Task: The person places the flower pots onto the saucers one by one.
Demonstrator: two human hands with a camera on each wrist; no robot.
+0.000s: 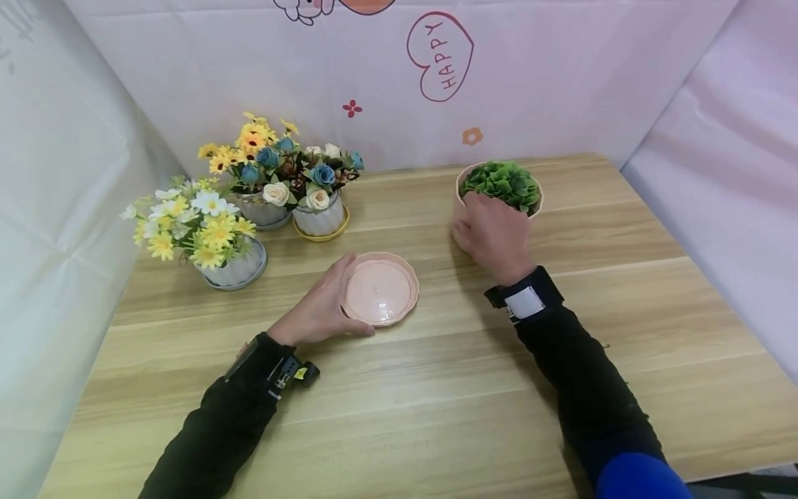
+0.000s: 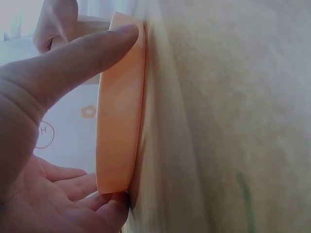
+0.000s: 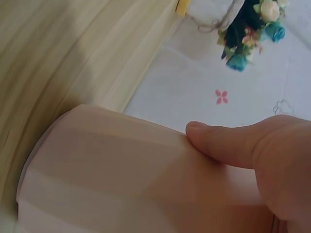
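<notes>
A round pink saucer [image 1: 382, 290] with a scalloped rim lies on the table. My left hand [image 1: 321, 305] holds its left side, thumb on the near edge and fingers round the far edge; in the left wrist view the thumb presses the saucer's wall [image 2: 119, 116]. Farther right, my right hand [image 1: 497, 232] grips the near rim of a pink flowerpot [image 1: 460, 208] with a green leafy plant [image 1: 501, 184] in it. In the right wrist view the thumb [image 3: 218, 143] lies along the pot's faceted side [image 3: 121, 165]; the other fingers are hidden.
Three grey pots of artificial flowers stand at the back left: white and yellow daisies [image 1: 193, 222], yellow sunflowers [image 1: 249, 145], and blue and cream roses [image 1: 321, 173] on a yellow saucer [image 1: 324, 237]. A printed white cloth [image 1: 530, 69] hangs behind the wooden table [image 1: 405, 395].
</notes>
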